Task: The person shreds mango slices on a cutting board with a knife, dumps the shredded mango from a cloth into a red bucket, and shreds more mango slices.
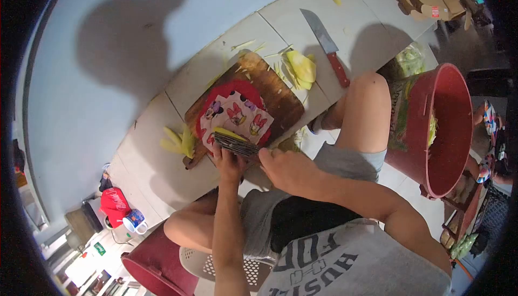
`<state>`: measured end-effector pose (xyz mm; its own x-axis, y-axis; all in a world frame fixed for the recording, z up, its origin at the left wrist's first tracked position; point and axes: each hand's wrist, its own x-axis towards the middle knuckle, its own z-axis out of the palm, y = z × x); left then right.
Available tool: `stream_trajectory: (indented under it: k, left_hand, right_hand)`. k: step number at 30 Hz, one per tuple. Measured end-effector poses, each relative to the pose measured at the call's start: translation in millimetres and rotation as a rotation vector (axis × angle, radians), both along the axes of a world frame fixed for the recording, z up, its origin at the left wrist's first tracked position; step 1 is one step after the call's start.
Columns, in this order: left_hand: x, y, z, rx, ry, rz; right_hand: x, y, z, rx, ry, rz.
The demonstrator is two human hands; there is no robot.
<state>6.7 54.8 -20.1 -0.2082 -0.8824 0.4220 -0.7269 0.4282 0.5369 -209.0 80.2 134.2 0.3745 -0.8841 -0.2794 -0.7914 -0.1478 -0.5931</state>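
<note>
My right hand (283, 169) is closed round the end of a dark, ridged slicing tool (237, 144), its handle mostly hidden. Beneath and beside the tool shows a yellow-green piece of fruit or vegetable (229, 133). My left hand (229, 162) grips from below, its fingers curled at the piece and partly hidden. Both hands are at the near edge of a cartoon-printed cloth (235, 111), which lies over something round and red (245, 87). Under these is a wooden chopping board (288, 104), with thin pale shreds scattered about it.
A red-handled kitchen knife (326, 45) lies on the white tiled surface (272, 29). Yellow-green pieces (300, 69) sit beyond the board, others (181, 142) to its left. A large red bin (421, 129) stands right. A blue mug (135, 222) is lower left.
</note>
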Motion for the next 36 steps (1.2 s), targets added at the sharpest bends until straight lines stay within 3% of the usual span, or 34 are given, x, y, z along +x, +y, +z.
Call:
stream_trajectory:
  k: [5,8,17,20,29,32,36]
  left_hand:
    - [6.6,2.8,2.3,0.029,-0.087,0.022]
    - [4.1,3.8,10.6,0.052,-0.001,0.014]
    - [5.3,2.9,10.4,0.014,-0.021,-0.031]
    - [7.8,7.8,-2.6,-0.014,0.002,0.026]
    - [5.5,5.8,4.4,0.051,0.077,0.017]
    - [3.8,5.2,7.4,0.044,0.075,0.042]
    - [6.3,5.4,2.7,0.087,0.115,0.052]
  right_hand:
    - [2.0,-13.1,-5.4,0.054,0.033,0.047]
    - [15.1,-27.6,-45.1,-0.016,0.03,0.056]
    - [3.8,-17.4,14.9,0.087,0.056,0.077]
    - [15.7,-23.0,-39.5,0.004,-0.004,0.04]
    - [10.3,-17.4,11.4,0.119,0.054,0.063]
    - [24.0,-20.8,-46.5,0.028,0.001,-0.002]
    - [23.7,-21.5,-28.9,0.088,0.016,0.004]
